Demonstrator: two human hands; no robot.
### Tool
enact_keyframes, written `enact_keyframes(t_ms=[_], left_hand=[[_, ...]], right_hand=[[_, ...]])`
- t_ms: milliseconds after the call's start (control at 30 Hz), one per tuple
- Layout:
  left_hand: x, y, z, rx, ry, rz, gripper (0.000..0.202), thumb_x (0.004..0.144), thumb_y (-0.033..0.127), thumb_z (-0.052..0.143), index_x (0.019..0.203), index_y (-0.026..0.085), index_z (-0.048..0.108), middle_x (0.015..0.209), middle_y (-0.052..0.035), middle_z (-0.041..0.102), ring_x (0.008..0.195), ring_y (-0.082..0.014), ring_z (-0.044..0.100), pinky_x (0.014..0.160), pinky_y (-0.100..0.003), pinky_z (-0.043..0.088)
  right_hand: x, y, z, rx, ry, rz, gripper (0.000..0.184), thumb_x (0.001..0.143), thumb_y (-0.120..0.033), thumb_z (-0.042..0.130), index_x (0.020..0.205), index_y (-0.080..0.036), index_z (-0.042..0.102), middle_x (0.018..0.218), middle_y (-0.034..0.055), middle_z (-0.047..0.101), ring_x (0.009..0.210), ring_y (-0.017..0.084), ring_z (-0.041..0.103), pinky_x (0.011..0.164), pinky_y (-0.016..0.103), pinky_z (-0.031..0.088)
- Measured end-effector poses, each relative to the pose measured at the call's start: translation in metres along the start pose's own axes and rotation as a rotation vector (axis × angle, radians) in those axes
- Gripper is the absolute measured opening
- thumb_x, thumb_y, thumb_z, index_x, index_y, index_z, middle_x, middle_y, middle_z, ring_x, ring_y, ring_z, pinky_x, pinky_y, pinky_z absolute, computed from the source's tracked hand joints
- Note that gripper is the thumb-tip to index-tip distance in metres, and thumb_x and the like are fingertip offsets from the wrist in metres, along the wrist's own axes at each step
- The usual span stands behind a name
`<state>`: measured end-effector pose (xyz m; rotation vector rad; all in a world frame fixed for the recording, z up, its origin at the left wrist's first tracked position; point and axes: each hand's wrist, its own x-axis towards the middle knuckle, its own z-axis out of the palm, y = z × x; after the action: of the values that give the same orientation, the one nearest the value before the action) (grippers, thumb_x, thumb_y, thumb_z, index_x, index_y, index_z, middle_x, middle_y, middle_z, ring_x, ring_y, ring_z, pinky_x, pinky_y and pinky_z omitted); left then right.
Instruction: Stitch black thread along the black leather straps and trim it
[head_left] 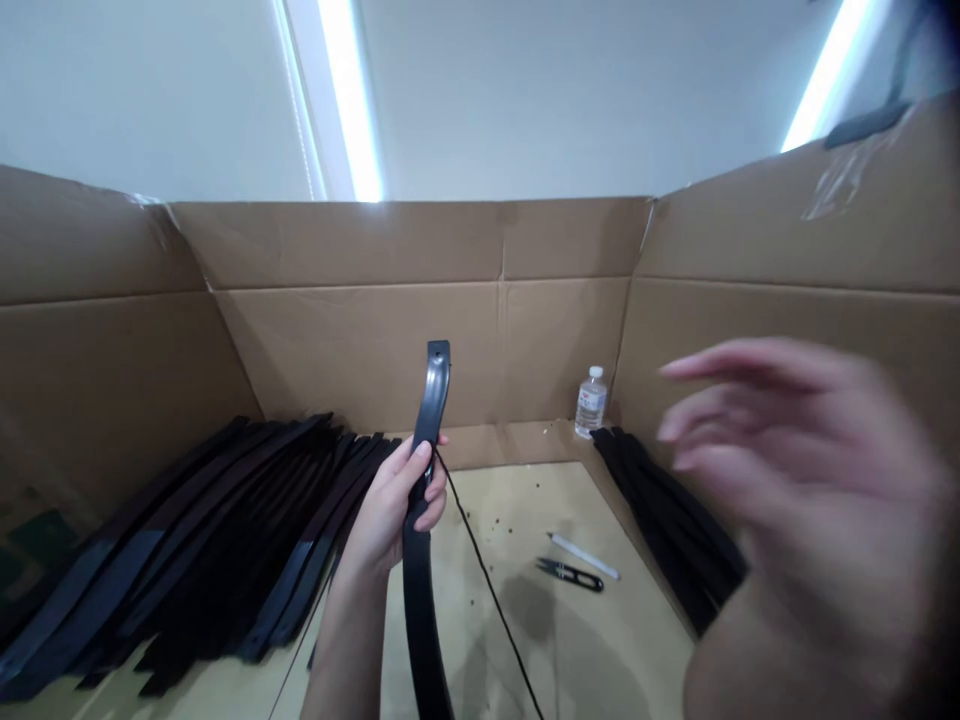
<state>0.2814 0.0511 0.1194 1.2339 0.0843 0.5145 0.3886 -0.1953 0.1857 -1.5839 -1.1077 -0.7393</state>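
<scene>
Gripping the black strip (419,590) firmly should stop it twisting; the left hand (401,490) has fingers clamped around it, the blurred right hand (795,470) fingers apart

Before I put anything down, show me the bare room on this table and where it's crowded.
The table is bare nearer you than the snips, between cord and right strips. Another patch, specks aside, lies between pen and back wall. Crowded: left, under the left strips; right, along the right strips and bottle.
</scene>
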Motion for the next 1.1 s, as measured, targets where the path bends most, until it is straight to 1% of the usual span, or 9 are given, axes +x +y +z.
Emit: enact_keyframes(t_ms=[67,133,200,333,467,600,733,933,1100], left_hand=[[0.012,0.004,0.009,0.062,-0.036,0.029,0.029,0.087,0.04,0.05,0.105,0.018,0.048,0.055,0.0059,0.041,0.033,-0.0026,0.033,0.032,-0.014,0.02],[0.022,0.004,0.017,0.131,-0.058,0.065,0.031,0.086,0.041,0.05,0.106,0.018,0.048,0.055,0.0065,0.041,0.033,-0.0029,0.034,0.033,-0.014,0.022],[0.028,0.002,0.021,0.21,-0.071,0.098,0.032,0.087,0.042,0.049,0.108,0.018,0.047,0.055,0.0068,0.041,0.034,-0.0036,0.036,0.033,-0.014,0.024],[0.033,-0.007,0.023,0.417,-0.07,0.119,0.034,0.089,0.044,0.045,0.109,0.017,0.047,0.055,0.0068,0.042,0.037,-0.0049,0.039,0.034,-0.016,0.028],[0.032,-0.01,0.018,0.649,-0.058,0.122,0.037,0.089,0.044,0.043,0.114,0.018,0.051,0.058,0.0056,0.043,0.042,-0.0048,0.041,0.04,-0.017,0.034],[0.03,-0.009,0.012,0.817,-0.061,0.126,0.04,0.09,0.042,0.042,0.122,0.02,0.051,0.058,0.0045,0.047,0.045,-0.0055,0.043,0.044,-0.017,0.036],[0.03,-0.013,0.002,0.958,-0.048,0.1,0.045,0.09,0.042,0.04,0.129,0.021,0.047,0.051,0.006,0.043,0.045,-0.0061,0.039,0.046,-0.017,0.034],[0.032,-0.021,-0.005,1.001,-0.08,0.051,0.05,0.091,0.04,0.038,0.138,0.027,0.034,0.056,0.0057,0.045,0.047,-0.0067,0.04,0.048,-0.018,0.035],[0.031,-0.023,-0.004,0.804,-0.12,0.018,0.055,0.089,0.041,0.042,0.141,0.031,0.025,0.071,0.0029,0.057,0.047,-0.0062,0.042,0.048,-0.019,0.04]], right_hand=[[-0.002,0.007,0.03,0.172,-0.129,0.148,0.038,0.083,-0.038,0.06,0.119,-0.027,0.051,0.108,0.0075,0.058,0.081,0.017,0.058,0.063,0.03,0.052],[-0.005,0.022,0.065,0.255,-0.312,0.297,0.045,0.079,-0.04,0.064,0.119,-0.023,0.052,0.108,0.0072,0.059,0.086,0.017,0.06,0.071,0.031,0.053],[-0.01,0.038,0.095,0.39,-0.397,0.401,0.044,0.083,-0.043,0.06,0.12,-0.021,0.052,0.108,0.0073,0.061,0.093,0.017,0.06,0.084,0.034,0.05],[-0.018,0.053,0.132,0.745,-0.6,0.485,0.041,0.09,-0.041,0.052,0.125,-0.021,0.05,0.098,0.0045,0.064,0.096,0.015,0.059,0.091,0.032,0.045],[-0.019,0.056,0.148,0.91,-0.558,0.515,0.031,0.09,-0.039,0.053,0.114,-0.019,0.055,0.086,0.0022,0.062,0.09,0.013,0.059,0.087,0.027,0.045],[-0.016,0.058,0.157,0.97,-0.61,0.557,0.03,0.09,-0.041,0.051,0.106,-0.016,0.055,0.071,-0.0001,0.055,0.063,0.011,0.057,0.063,0.025,0.048],[-0.016,0.064,0.165,0.952,-0.682,0.635,0.034,0.089,-0.042,0.052,0.109,-0.016,0.054,0.061,-0.0051,0.043,0.042,0.006,0.041,0.042,0.02,0.034],[-0.02,0.074,0.174,0.886,-0.538,0.572,0.02,0.08,-0.029,0.065,0.09,-0.013,0.061,0.076,0.0016,0.054,0.07,0.009,0.049,0.066,0.022,0.04],[-0.017,0.074,0.174,1.025,-0.531,0.529,0.022,0.079,-0.031,0.066,0.09,-0.012,0.06,0.079,0.0041,0.059,0.072,0.013,0.055,0.068,0.026,0.043]])
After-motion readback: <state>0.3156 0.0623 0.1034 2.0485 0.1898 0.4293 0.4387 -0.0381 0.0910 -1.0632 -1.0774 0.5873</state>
